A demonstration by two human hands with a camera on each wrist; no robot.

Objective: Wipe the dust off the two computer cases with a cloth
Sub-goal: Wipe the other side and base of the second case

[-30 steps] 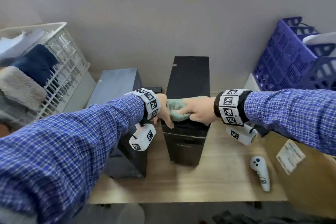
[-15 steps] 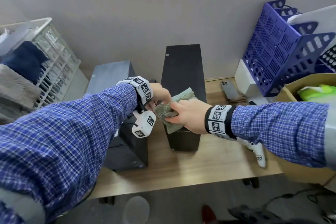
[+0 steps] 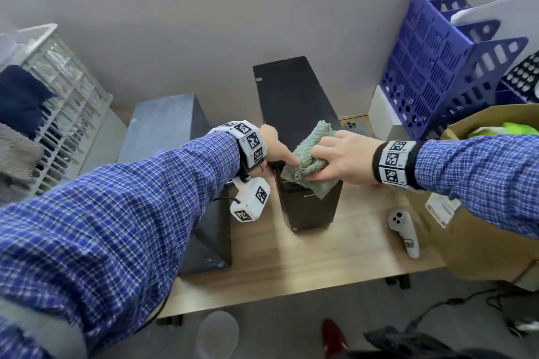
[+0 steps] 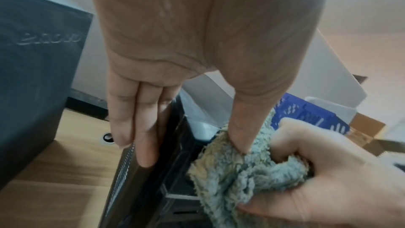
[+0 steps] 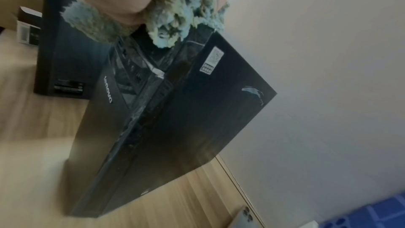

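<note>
Two dark computer cases stand on the wooden desk (image 3: 291, 265): a dusty grey-topped left case (image 3: 163, 128) (image 4: 32, 75) and a black right case (image 3: 291, 96) (image 5: 175, 110). My right hand (image 3: 338, 154) (image 4: 317, 188) grips a bunched blue-green cloth (image 3: 309, 154) (image 4: 236, 171) (image 5: 175, 15) on the right case's top front edge; a flap hangs over the front. My left hand (image 3: 275, 146) straddles that case's front left corner. Its straight fingers (image 4: 140, 136) lie down the left side and its thumb touches the cloth.
A white wire basket (image 3: 73, 90) with folded towels stands at the left. Blue plastic crates (image 3: 437, 67) and a cardboard box (image 3: 481, 227) crowd the right. A white controller (image 3: 404, 230) and a phone (image 3: 354, 125) lie on the desk right of the black case.
My right hand has drawn the cloth from the top of the right case to its front edge, where a flap now hangs down. My left hand stays at that case's left corner.
</note>
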